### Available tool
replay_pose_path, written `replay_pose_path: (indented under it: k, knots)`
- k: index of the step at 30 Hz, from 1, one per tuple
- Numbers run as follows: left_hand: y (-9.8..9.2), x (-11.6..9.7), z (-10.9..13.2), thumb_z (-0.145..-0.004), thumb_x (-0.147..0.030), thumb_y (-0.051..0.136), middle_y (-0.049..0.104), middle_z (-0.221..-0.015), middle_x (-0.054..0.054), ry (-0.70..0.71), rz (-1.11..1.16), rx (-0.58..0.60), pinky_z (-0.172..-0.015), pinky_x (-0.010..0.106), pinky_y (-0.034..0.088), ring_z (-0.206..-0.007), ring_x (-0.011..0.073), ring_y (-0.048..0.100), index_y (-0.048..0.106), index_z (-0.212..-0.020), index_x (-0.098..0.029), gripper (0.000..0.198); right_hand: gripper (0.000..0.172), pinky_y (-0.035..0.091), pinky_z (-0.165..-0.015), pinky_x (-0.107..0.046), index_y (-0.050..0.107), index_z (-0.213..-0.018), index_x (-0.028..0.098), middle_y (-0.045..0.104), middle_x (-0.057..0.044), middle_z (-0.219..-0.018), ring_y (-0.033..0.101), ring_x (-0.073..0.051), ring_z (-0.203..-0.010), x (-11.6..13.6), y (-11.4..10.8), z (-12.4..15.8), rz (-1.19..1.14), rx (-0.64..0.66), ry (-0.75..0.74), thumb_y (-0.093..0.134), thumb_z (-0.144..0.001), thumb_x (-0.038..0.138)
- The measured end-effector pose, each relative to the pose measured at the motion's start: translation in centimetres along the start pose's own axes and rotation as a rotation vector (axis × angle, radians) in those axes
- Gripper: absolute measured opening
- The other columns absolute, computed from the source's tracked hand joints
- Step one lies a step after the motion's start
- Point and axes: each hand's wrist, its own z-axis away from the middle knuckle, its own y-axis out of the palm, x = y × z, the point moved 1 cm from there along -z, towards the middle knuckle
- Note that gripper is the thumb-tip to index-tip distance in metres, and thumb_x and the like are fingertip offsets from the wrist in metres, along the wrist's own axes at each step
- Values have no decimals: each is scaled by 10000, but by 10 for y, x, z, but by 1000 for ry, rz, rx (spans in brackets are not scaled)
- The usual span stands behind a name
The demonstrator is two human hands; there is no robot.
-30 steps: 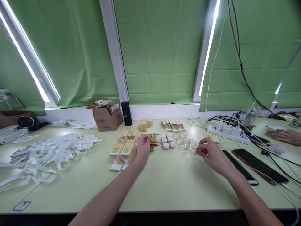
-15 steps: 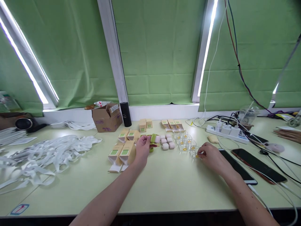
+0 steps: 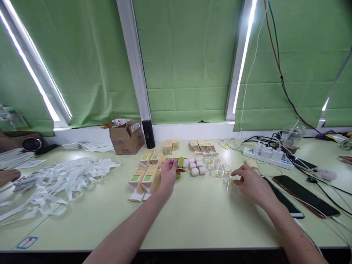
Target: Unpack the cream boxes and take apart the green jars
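My left hand [image 3: 168, 175] is closed on a small green piece [image 3: 180, 162], next to a group of pale pink blocks [image 3: 194, 171]. To its left stand several beige boxes [image 3: 151, 178] with green labels and open flaps. My right hand [image 3: 246, 181] is beside the nearest of several clear cups [image 3: 217, 173] with yellow centres. Its thumb and index finger are apart, with nothing visible between them. More beige boxes [image 3: 203, 147] lie behind the cups.
White straps [image 3: 68, 176] lie in a heap on the left, before a cardboard box [image 3: 127, 139] and a black cylinder [image 3: 148, 135]. Phones [image 3: 305, 194], cables and a power strip [image 3: 266, 156] are on the right. Other people's hands [image 3: 8, 177] show at both sides.
My right thumb and index finger have parted beside the nearest cup. Another person's hand has appeared at the left edge, and the one at the right edge has drawn back.
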Motion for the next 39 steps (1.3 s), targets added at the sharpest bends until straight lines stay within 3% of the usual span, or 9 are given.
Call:
replay_pose_path:
  k: [4,7,10,13,17,24,30,35,39]
  knots:
    - [-1,3,-1,-752,-572,837,709,-844,25,-21,26,10,-668,293,600,-715,154,708,579,-801,-185,468,185,447,-593,-312,759,-1038,279,687,-53,-1051,681,-197,-736,38,-22,1,-81,-134,-131,627,-908,273]
    - [-1,4,-1,-736,-558,846,705,-842,30,-42,63,26,-668,291,593,-699,147,691,584,-795,-182,462,211,543,-698,-349,730,-1094,272,704,-63,-1080,699,-213,-796,76,-25,-9,-261,-221,-352,598,-929,262]
    - [-1,3,-1,-718,-531,852,697,-807,33,-51,106,49,-666,287,582,-669,138,665,596,-789,-172,446,339,591,-851,-415,675,-1242,278,702,-89,-1217,706,-273,-1027,108,-9,-25,-386,-293,-554,558,-937,189]
    - [-1,2,0,-722,-490,834,671,-740,20,-65,116,49,-604,266,541,-614,130,635,589,-780,-173,404,485,561,-1033,-496,578,-1388,287,652,-99,-1381,618,-303,-1291,127,17,-37,-470,-308,-717,536,-930,134]
    - [-1,1,2,-721,-434,789,590,-633,-23,-83,102,57,-468,220,394,-488,95,527,541,-730,-186,351,605,524,-1113,-531,442,-1501,303,587,-101,-1492,551,-293,-1390,137,48,-39,-571,-256,-806,543,-931,127]
    - [3,5,5,-702,-365,751,484,-562,-54,-152,43,146,-423,212,267,-436,82,451,478,-659,-211,317,420,530,-1102,-526,542,-1386,292,655,-106,-1382,614,-291,-1307,136,65,-29,-777,-200,-705,563,-974,211]
    - [4,3,8,-851,-617,642,653,-590,45,-151,-54,197,-415,236,231,-408,97,434,549,-682,-201,458,391,633,-842,-421,664,-1185,240,736,-81,-1074,720,-231,-896,134,64,-33,-1236,35,-350,727,-903,502]
    - [2,1,8,-858,-572,675,686,-682,53,-100,-79,124,-466,238,356,-527,131,550,599,-694,-192,421,485,607,-711,-367,731,-1008,201,733,-63,-895,688,-203,-757,131,65,-38,-1489,218,-201,763,-826,650]
    - [1,3,4,-809,-506,758,707,-799,53,-33,-96,55,-585,247,477,-704,164,641,658,-793,-184,338,490,572,-652,-327,732,-998,188,714,-47,-859,660,-180,-717,129,69,-40,-1450,238,-195,791,-804,635]
